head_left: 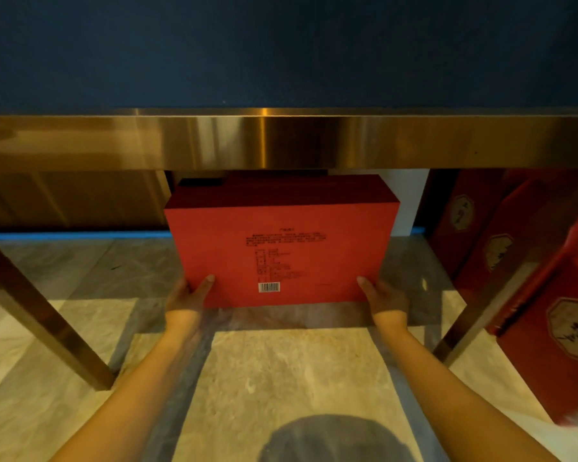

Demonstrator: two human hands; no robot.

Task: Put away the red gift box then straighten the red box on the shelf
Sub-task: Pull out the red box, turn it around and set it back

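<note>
Head view — red gift box (281,248) under gold table (281,141), left hand (189,295), right hand (382,296) grip its lower corners

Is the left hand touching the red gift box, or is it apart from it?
Touching. The head view shows the left hand at the red gift box, its thumb lying on the lower left corner of the front face.

Gold metal frame rail (281,141) runs across the view, dark blue surface (281,51) above it. Gold legs slant down at left (44,315) and right (481,315). Marble floor (291,378) in pale and grey patches. Blue tape strip (80,235) along the far floor edge. White panel (407,201) far right of centre. Dark round shadow (331,441) near bottom.
</note>
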